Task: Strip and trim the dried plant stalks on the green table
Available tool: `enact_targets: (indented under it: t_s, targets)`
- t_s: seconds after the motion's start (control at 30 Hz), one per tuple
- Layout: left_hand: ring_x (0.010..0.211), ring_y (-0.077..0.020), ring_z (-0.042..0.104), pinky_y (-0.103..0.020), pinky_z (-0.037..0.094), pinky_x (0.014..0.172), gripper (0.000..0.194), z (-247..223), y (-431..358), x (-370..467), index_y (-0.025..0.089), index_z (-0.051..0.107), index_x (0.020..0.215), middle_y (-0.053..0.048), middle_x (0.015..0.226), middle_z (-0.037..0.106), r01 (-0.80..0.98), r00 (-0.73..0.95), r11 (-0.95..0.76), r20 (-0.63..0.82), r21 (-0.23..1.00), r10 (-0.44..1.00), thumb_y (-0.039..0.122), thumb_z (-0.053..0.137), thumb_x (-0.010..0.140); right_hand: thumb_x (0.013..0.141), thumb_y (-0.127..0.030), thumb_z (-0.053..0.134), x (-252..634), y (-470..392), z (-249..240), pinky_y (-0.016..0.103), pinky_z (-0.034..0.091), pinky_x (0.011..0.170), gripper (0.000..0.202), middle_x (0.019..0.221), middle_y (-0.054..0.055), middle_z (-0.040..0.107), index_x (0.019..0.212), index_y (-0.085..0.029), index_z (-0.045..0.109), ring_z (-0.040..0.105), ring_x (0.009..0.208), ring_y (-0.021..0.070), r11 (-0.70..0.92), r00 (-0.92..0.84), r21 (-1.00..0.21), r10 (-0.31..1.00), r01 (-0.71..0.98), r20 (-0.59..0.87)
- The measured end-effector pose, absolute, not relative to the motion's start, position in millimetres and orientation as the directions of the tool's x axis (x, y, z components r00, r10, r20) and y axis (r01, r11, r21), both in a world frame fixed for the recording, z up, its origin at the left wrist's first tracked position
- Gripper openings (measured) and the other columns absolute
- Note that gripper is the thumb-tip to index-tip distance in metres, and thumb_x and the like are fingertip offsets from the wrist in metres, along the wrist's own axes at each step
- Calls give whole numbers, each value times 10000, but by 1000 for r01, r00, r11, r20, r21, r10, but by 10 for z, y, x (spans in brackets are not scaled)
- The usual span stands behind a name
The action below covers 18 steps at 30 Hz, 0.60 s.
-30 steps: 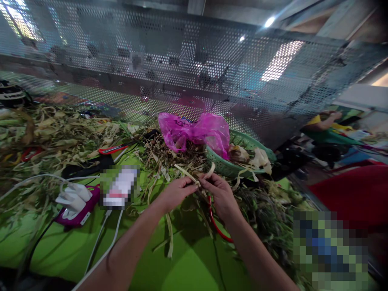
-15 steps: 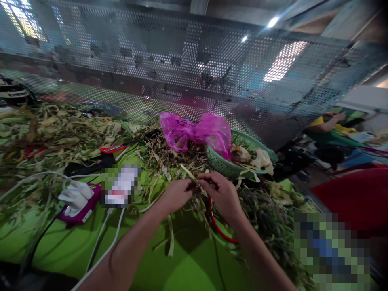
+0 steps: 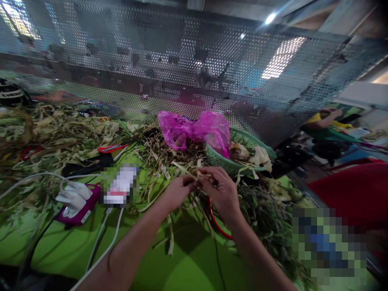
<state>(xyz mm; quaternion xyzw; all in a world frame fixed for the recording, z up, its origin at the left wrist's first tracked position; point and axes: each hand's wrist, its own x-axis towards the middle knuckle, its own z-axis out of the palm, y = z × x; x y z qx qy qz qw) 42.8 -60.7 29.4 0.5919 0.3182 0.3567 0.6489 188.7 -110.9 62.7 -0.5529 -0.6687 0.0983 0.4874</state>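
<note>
Both hands meet over the green table [image 3: 182, 270], pinching pale dried plant strips [image 3: 183, 167] between them. My left hand [image 3: 178, 190] is closed on the strips from the left, fingertips curled under. Opposite it, my right hand [image 3: 221, 186] pinches the same strips with thumb and fingers; the exact crossing point is partly hidden. Below the hands, loose strip ends hang toward the table. A red ring-shaped frame [image 3: 218, 226] lies partly under my right hand and wrist. Just beyond the hands stands a green plastic basket [image 3: 216, 159] holding dried husks.
A pink plastic bag [image 3: 209, 125] rests on the basket's edge and brown scraps. Left are a purple power strip [image 3: 69, 218] with white plugs, a blurred-out phone [image 3: 121, 186], cables and red-handled scissors [image 3: 112, 148]. Dried leaves [image 3: 60, 125] cover the back left; greenish stalks [image 3: 266, 226] lie right. A perforated metal screen stands behind.
The strips between my hands have shifted, with a short end now standing up near the right fingertips. My right hand has turned slightly and risen a little.
</note>
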Motion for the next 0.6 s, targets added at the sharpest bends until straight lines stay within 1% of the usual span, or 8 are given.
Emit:
enact_targets:
  t_s: [0.1, 0.17, 0.23, 0.27, 0.33, 0.47, 0.53, 0.6]
  targets:
    - [737, -150, 579, -277, 451, 750, 253, 357, -580, 388, 149, 706, 880, -34, 793, 682, -276, 460, 260, -111, 925, 881, 353, 684, 732, 851, -333, 615, 1916, -1117, 657, 322, 448, 775, 155, 954, 45, 656, 958, -229, 657, 593, 873, 207, 308, 123, -705, 864, 639, 488]
    - [743, -156, 601, -295, 465, 769, 301, 379, -571, 351, 141, 710, 909, -48, 809, 695, -387, 489, 364, -146, 847, 860, 357, 723, 701, 855, -348, 609, 1936, -1101, 629, 327, 449, 800, 162, 941, 41, 670, 943, -218, 648, 604, 887, 211, 275, 91, -777, 916, 566, 390]
    - [765, -169, 620, -311, 476, 785, 337, 389, -570, 321, 130, 718, 928, -69, 834, 708, -428, 538, 425, -153, 798, 829, 337, 758, 665, 858, -350, 596, 1957, -1072, 580, 330, 456, 780, 161, 909, 40, 682, 912, -207, 647, 614, 858, 213, 236, 84, -829, 944, 507, 320]
    - [780, -174, 625, -310, 479, 787, 346, 392, -571, 311, 124, 723, 926, -79, 855, 713, -423, 545, 435, -160, 795, 823, 317, 776, 644, 856, -346, 595, 1969, -1058, 558, 333, 457, 766, 155, 874, 40, 682, 876, -202, 647, 614, 831, 214, 225, 101, -831, 943, 510, 318]
    - [808, -173, 627, -287, 481, 772, 348, 394, -574, 301, 123, 732, 907, -88, 900, 719, -402, 518, 436, -193, 805, 834, 260, 808, 596, 842, -326, 609, 1992, -1042, 541, 351, 449, 779, 130, 847, 44, 668, 835, -202, 649, 603, 829, 223, 242, 152, -768, 903, 593, 402]
    - [717, -130, 616, -238, 472, 669, 374, 393, -570, 314, 159, 730, 893, -42, 845, 721, -426, 404, 465, -297, 776, 865, 197, 835, 536, 817, -262, 647, 1986, -1084, 612, 422, 374, 933, 149, 1054, 75, 630, 962, -229, 640, 536, 1050, 262, 310, 165, -515, 711, 799, 683]
    - [666, -115, 607, -227, 462, 629, 386, 392, -562, 328, 167, 723, 900, -22, 797, 714, -445, 382, 481, -325, 756, 865, 208, 841, 534, 830, -244, 639, 1938, -1123, 649, 410, 384, 906, 100, 999, 60, 643, 930, -237, 632, 547, 1011, 250, 352, 104, -469, 700, 810, 706]
    - [653, -107, 608, -216, 458, 619, 381, 390, -553, 340, 165, 720, 881, -15, 781, 710, -458, 377, 473, -318, 752, 870, 218, 848, 526, 842, -230, 632, 1874, -1149, 650, 376, 409, 842, 37, 899, 35, 657, 878, -236, 629, 570, 916, 226, 415, 3, -481, 754, 772, 657]
